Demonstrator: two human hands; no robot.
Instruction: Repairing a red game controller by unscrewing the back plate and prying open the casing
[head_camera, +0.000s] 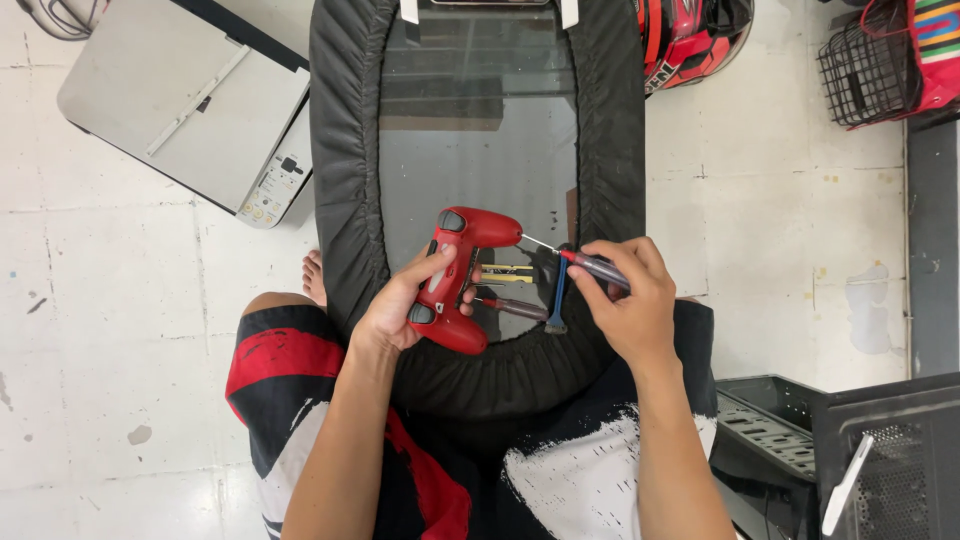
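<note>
Head view, looking down at a seated person's lap. Left hand (405, 300) closed around a red game controller (458, 280), held on edge above the near end of a glass surface (470, 140) with a gathered black fabric rim (340, 150). Fingers wrap the controller's middle; thumb on the near side.

Right hand (625, 295) closed on a screwdriver (580, 262) with a dark red handle. Its thin metal shaft points left, tip touching the upper grip of the controller.

On the glass between the two hands: a second screwdriver (512, 306) with a dark handle, a blue-handled tool (558, 300) lying nearly upright in the view, and a small yellow and black item (508, 272), too small to tell what.

Around: white tiled floor (100, 350); a grey printer (190, 100) upper left; a red and black helmet (690, 35) at top; a black wire basket (865, 70) upper right; a black computer case (870, 460) lower right. The person wears red, black and white shorts (290, 370); a bare foot (314, 276) shows beside the rim.
</note>
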